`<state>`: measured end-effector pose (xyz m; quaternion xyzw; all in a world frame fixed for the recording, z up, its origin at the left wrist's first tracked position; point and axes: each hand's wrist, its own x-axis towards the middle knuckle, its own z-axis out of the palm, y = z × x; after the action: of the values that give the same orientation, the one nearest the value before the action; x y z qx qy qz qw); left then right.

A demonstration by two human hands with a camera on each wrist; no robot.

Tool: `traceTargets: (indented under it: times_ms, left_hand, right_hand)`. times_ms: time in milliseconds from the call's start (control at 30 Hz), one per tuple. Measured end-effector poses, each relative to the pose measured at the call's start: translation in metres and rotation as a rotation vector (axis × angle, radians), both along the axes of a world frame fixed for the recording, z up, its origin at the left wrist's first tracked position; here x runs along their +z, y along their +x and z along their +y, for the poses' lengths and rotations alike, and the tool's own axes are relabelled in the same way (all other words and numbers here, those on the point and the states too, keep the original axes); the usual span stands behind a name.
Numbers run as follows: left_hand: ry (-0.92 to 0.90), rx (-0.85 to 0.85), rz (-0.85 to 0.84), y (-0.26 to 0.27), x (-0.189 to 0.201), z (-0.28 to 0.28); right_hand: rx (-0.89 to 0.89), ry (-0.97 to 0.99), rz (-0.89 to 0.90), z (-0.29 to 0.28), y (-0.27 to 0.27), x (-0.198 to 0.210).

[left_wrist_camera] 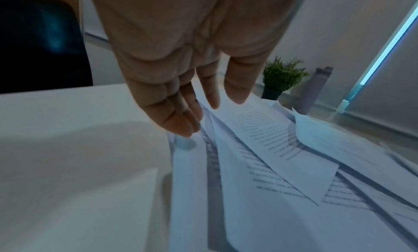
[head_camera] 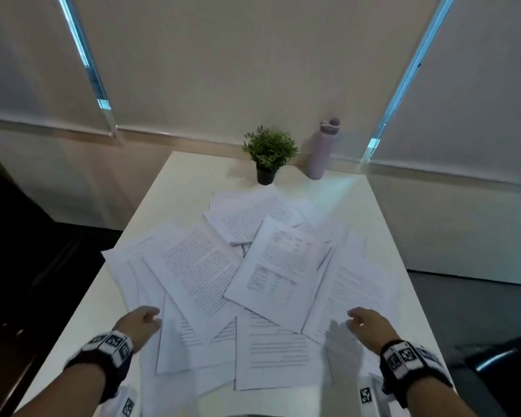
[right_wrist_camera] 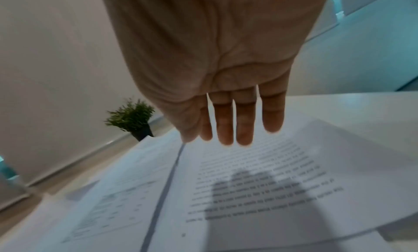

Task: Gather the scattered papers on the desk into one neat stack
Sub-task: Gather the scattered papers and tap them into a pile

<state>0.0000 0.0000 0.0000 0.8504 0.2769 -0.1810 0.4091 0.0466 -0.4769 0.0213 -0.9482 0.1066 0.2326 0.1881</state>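
**Inspector:** Plainly, the printed papers [head_camera: 253, 275] lay fanned and overlapping across the middle and near part of the white worktop [head_camera: 175, 176], none yet squared. The left hand [head_camera: 140, 325] hovered at the left margin of the spread, its fingers [left_wrist_camera: 178, 120] straight and close together, holding nothing. The right hand [head_camera: 370, 326] hung above the right-hand sheet [right_wrist_camera: 260, 184], fingers [right_wrist_camera: 244, 129] extended and slightly parted, casting a shadow on the print; I judged it clear of the sheet.

**Assessor:** Risks from that position?

**Inspector:** Several sheets on the left overhung or ran close to the worktop's left edge. An inward sweep begun too shallow could, in my judgement, flick those off to the floor. Loose single sheets buckle and ride over one another when pushed from one side only, so creasing was likely unless both hands closed in together.

**Assessor:** Obstructions?

**Inspector:** A small potted plant [head_camera: 268, 155] and a lilac water bottle [head_camera: 321, 152] stood at the far end, just beyond the farthest sheets. Pushing the pile forward could tip either. A dark chair [head_camera: 500, 365] sat off the right near corner, apart from the work.
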Motion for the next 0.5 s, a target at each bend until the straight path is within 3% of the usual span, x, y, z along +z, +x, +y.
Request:
traceTargets:
  times_ms: [167,267,500]
  left_hand:
    - [-0.114,0.036,0.08,0.021,-0.01,-0.013]
    - [0.003,-0.018,0.063,0.029,-0.012,-0.023]
    - [0.118,0.096,0.025,0.038,-0.015,-0.032]
  right_hand:
    - [-0.121,-0.046,0.048,0.001,0.014,-0.031]
    - [0.011,-0.047,0.091,0.011,0.011,-0.049]
    - [0.251,-0.084,0.048,0.031,-0.015,-0.064]
